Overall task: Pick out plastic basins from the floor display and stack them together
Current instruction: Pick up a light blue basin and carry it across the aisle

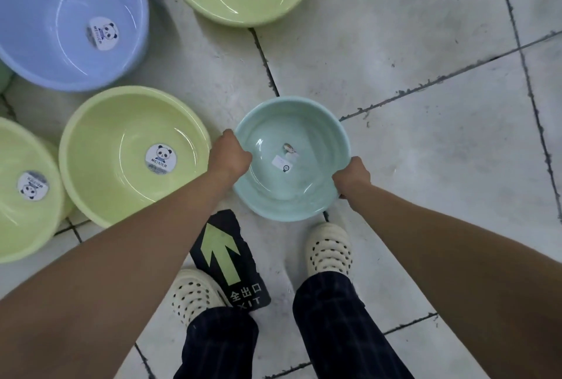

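I hold a small pale teal basin [299,123] by its rim with both hands, just in front of my feet. My left hand [230,153] grips the left rim and my right hand [352,176] grips the right rim. Small stickers lie on its bottom. To its left on the floor sits a light green basin [100,150] with a panda label. Another green basin [18,226] stands at the far left edge, a third green basin [213,1] at the top, and a large blue basin [45,19] at the top left.
The floor is white tile [425,150] with dark grout lines. A black exit sticker with a green arrow [226,254] lies between my cream perforated shoes [330,249]. Open tile stretches to the right of the teal basin.
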